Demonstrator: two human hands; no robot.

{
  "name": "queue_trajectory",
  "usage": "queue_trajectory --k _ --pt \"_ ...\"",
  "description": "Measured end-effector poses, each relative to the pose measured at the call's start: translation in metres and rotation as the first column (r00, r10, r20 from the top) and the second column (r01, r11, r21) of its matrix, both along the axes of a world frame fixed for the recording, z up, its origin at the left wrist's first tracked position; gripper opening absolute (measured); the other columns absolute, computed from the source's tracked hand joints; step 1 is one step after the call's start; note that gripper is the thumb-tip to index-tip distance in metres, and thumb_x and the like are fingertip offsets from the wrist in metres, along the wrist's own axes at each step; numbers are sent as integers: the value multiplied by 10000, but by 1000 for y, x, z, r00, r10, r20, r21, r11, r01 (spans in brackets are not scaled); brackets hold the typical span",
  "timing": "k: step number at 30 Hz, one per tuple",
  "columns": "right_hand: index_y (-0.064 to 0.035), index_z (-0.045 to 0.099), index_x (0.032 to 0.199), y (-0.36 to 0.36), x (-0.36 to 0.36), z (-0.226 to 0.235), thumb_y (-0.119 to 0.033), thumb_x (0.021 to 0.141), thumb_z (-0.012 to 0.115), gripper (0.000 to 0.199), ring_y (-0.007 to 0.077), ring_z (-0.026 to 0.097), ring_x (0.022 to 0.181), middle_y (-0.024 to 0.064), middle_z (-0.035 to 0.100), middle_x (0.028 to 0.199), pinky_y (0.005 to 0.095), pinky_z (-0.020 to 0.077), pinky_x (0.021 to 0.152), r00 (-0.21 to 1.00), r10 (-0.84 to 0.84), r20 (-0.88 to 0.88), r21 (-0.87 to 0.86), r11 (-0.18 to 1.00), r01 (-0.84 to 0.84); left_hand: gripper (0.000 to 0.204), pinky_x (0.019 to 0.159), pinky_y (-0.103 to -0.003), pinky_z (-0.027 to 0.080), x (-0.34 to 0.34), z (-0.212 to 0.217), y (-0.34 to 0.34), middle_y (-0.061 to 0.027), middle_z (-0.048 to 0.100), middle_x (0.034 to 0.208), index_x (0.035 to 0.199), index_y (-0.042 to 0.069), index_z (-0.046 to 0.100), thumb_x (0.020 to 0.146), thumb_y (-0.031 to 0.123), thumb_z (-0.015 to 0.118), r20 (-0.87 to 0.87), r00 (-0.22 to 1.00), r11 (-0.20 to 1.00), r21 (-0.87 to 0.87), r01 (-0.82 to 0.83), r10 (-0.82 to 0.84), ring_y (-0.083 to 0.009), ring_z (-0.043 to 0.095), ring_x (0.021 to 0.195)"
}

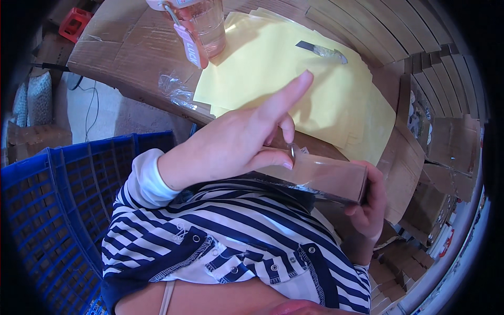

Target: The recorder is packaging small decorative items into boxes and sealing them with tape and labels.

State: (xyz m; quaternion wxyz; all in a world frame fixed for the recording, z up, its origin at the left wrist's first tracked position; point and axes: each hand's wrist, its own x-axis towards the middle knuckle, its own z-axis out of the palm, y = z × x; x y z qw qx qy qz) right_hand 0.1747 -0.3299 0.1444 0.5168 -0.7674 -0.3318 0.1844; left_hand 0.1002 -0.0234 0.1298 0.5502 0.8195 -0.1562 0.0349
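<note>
Left hand [231, 139] extends its forefinger [287, 95], right hand [371, 207] curls its fingers [375, 182]

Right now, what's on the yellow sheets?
A small dark-bladed tool. Whether the clear bottle stands on their edge is unclear; the left hand hides part of the sheets and anything there.

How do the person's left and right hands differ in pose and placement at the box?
The left hand stretches its index finger out over the yellow sheets, while the right hand curls around the box. The left hand is by the box's left part; the right hand holds its right end. Both hands are ungloved.
</note>
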Motion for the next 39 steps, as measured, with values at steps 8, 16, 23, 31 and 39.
queue_trajectory --k 8,16,23,31,39 --pt "23 520 1358 -12 -8 -8 -595 754 814 913 207 633 1047 108 649 1147 321 488 909 982 -158 -102 52 985 164 973 599 -271 519 -14 -11 -22 -107 678 1075 1610 112 151 881 215 787 426 898 929 277 -245 110 -172 630 702" --pt "12 513 1368 -15 -9 -13 -594 758 808 909 195 626 1065 97 646 1158 319 482 923 983 -163 -86 62 984 169 1480 820 -332 571 -14 0 -17 -256 578 1375 1494 93 -374 746 463 848 78 974 957 187 -223 212 -240 671 829" --pt "2 494 1377 -27 -10 -20 -563 748 824 908 191 606 1111 105 613 1236 324 475 951 979 -142 -145 92 983 157 1500 963 -404 505 -22 -15 -15 -192 697 1107 1507 64 -355 742 354 903 -68 997 997 75 -21 26 -288 674 1018" --pt "-94 581 1269 -26 -24 12 -406 879 768 533 324 605 1159 116 635 1228 460 491 990 410 -106 906 8 972 233 1273 838 -386 522 -5 -5 -36 -152 655 1003 1602 1 -50 762 245 875 131 991 1000 -20 -22 24 -318 649 899" --pt "11 638 1242 24 -28 32 -289 963 558 417 268 617 1108 131 638 1235 427 481 987 543 405 736 -574 798 182 1217 847 -405 530 8 4 -65 -162 640 960 1618 33 46 739 214 869 -8 999 999 34 34 -34 -338 651 900"
